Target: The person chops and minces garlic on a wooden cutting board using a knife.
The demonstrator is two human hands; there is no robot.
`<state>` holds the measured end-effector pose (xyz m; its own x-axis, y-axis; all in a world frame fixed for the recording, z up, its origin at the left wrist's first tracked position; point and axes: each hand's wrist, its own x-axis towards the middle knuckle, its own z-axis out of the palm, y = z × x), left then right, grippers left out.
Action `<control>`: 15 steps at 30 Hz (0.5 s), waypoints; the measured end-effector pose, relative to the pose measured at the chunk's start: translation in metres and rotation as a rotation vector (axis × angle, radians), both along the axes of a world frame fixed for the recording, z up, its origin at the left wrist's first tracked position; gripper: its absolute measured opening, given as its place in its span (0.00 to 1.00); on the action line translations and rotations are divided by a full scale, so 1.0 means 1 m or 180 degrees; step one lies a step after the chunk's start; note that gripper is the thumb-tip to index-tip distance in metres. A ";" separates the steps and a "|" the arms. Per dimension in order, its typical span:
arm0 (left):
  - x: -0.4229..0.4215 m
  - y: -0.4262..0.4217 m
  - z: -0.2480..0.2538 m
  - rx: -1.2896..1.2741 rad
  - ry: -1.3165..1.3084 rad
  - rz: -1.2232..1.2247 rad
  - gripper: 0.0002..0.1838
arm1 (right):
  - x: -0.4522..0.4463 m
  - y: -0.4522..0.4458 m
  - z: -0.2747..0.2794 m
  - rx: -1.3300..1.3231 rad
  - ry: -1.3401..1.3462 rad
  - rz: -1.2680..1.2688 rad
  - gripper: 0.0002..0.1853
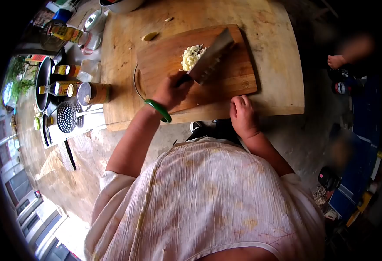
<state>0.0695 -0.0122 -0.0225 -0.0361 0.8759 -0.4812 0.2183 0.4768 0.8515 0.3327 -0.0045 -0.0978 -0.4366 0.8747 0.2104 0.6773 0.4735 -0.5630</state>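
My left hand (173,90), with a green bangle at its wrist, is wrapped round the handle of a cleaver (215,54). The broad blade slants up to the right over a wooden cutting board (234,78), with small pale bits stuck to it. Against its left side lies a heap of chopped pale pieces (192,56) that look like garlic. My right hand (244,115) has its fingers curled in and rests at the table's near edge, just below the board; nothing shows in it.
The board lies on a wooden table (282,65); a yellowish piece (149,36) lies beyond it. To the left stand a jar (93,93), several bottles, a pan (44,82) and a skimmer (67,116). Another person's hand (336,61) shows at right.
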 end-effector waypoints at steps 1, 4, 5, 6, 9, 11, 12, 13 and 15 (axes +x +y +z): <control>-0.008 -0.003 0.001 0.0035 0.0081 0.0167 0.11 | 0.000 0.001 -0.003 0.0056 -0.0067 0.0014 0.04; -0.043 -0.014 -0.006 0.0386 0.0240 0.0150 0.12 | -0.002 0.003 0.006 -0.0122 -0.0338 0.0162 0.07; -0.051 -0.016 0.001 0.0546 0.0318 0.0097 0.12 | -0.003 0.003 0.007 -0.0111 -0.0530 0.0139 0.08; -0.061 -0.018 0.006 0.0362 0.0243 -0.0041 0.13 | -0.005 0.002 0.009 -0.0087 -0.0781 0.0114 0.08; -0.088 -0.022 0.015 0.0256 0.0091 -0.0824 0.14 | -0.006 0.000 0.008 -0.0044 -0.1113 0.0088 0.09; -0.095 -0.022 0.017 0.0293 0.0273 -0.1109 0.14 | -0.006 -0.001 0.007 -0.0035 -0.1182 0.0060 0.10; -0.097 -0.020 0.017 0.0337 0.0460 -0.1402 0.14 | -0.008 -0.002 0.009 -0.0062 -0.1305 0.0018 0.10; -0.099 -0.016 0.018 0.0359 0.0471 -0.1420 0.14 | -0.010 -0.002 0.011 -0.0084 -0.1425 -0.0030 0.10; -0.104 -0.008 0.016 0.0313 0.0650 -0.1768 0.14 | -0.010 -0.002 0.010 -0.0109 -0.1432 -0.0063 0.10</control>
